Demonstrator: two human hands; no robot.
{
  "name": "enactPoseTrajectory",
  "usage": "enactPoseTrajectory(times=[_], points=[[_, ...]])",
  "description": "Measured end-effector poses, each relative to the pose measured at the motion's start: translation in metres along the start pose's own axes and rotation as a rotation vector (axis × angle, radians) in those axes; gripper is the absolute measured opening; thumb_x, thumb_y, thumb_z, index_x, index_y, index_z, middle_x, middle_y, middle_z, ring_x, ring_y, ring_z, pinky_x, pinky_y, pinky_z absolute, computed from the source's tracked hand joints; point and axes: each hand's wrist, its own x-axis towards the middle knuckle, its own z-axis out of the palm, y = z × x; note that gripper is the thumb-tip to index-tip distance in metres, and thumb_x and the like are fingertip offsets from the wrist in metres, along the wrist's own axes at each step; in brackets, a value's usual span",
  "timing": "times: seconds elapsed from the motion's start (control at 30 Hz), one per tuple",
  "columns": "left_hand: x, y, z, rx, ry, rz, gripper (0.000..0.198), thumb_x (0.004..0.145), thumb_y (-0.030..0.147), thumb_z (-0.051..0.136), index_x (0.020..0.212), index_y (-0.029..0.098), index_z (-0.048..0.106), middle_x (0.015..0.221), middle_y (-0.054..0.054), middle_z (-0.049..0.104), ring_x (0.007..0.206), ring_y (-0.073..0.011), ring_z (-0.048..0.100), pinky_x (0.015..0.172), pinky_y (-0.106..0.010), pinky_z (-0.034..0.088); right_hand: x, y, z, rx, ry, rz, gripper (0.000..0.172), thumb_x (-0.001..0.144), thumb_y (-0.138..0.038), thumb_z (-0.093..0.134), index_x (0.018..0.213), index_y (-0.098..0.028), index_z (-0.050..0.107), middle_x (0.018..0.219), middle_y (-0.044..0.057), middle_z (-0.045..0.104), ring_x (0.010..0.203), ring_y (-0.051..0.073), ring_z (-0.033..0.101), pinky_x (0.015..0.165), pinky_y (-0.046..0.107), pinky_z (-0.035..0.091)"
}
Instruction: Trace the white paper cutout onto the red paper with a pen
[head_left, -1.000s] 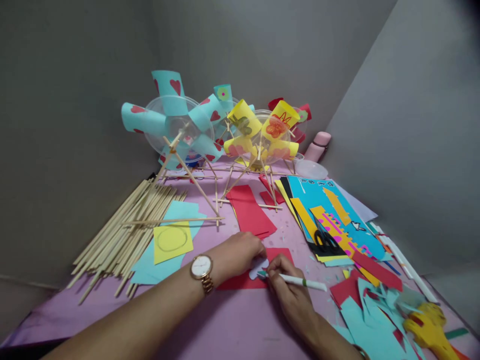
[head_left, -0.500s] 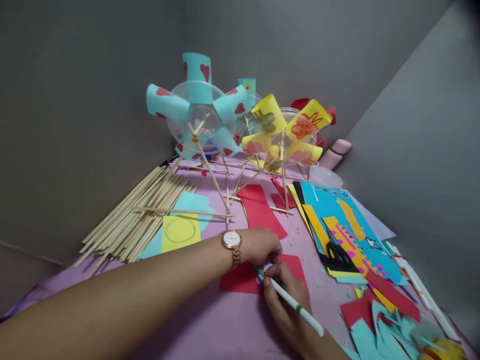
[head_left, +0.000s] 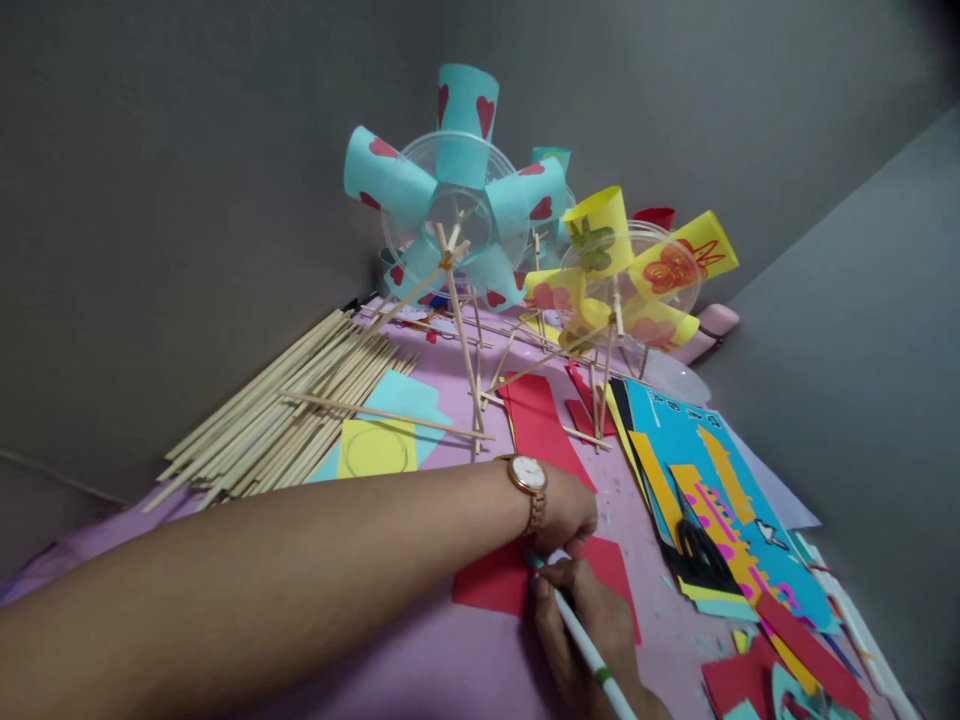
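Observation:
A red paper sheet point(head_left: 491, 582) lies on the purple table under both hands. My left hand point(head_left: 568, 508), with a watch point(head_left: 528, 475) at its wrist, rests closed over the sheet's upper part; what its fingers press or hold is too small to make out. My right hand point(head_left: 589, 625) grips a white pen point(head_left: 581, 640) with a green band, its tip end down at a small pale piece point(head_left: 556, 557) just below my left hand.
Wooden sticks point(head_left: 285, 410) lie at left beside yellow paper point(head_left: 377, 447). Blue point(head_left: 463, 125) and yellow point(head_left: 598, 235) paper wheels stand on stick frames behind. At right are black scissors point(head_left: 701, 550), coloured sheets and red scraps point(head_left: 750, 675).
The view has shifted, so most things sit further right in the picture. My left hand stays over the red sheet, and my right hand still grips the pen beside it.

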Motion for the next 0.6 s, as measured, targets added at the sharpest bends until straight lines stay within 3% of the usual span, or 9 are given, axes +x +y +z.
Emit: enactPoseTrajectory(times=[0.17, 0.6], points=[[0.0009, 0.0045, -0.0057, 0.053, -0.017, -0.001, 0.009, 0.079, 0.009, 0.066, 0.079, 0.016, 0.06, 0.087, 0.001, 0.063, 0.076, -0.0128, 0.059, 0.068, -0.028, 0.05, -0.0042, -0.0009, 0.0001, -0.014, -0.033, 0.139, 0.011, 0.089, -0.023, 0.041, 0.079, -0.024, 0.046, 0.05, -0.003, 0.054, 0.036, 0.015, 0.049, 0.04, 0.026, 0.035], [0.0004, -0.0002, -0.0049, 0.053, -0.008, 0.013, 0.025, 0.073, 0.008, 0.069, 0.063, 0.018, 0.049, 0.07, 0.006, 0.053, 0.06, -0.0091, 0.047, 0.054, -0.022, 0.041, -0.0041, -0.0025, 0.0055, -0.057, -0.001, 0.159, 0.019, 0.092, -0.032, 0.04, 0.076, -0.025, 0.047, 0.051, 0.0, 0.057, 0.037, 0.017, 0.052, 0.041, 0.028, 0.037]])
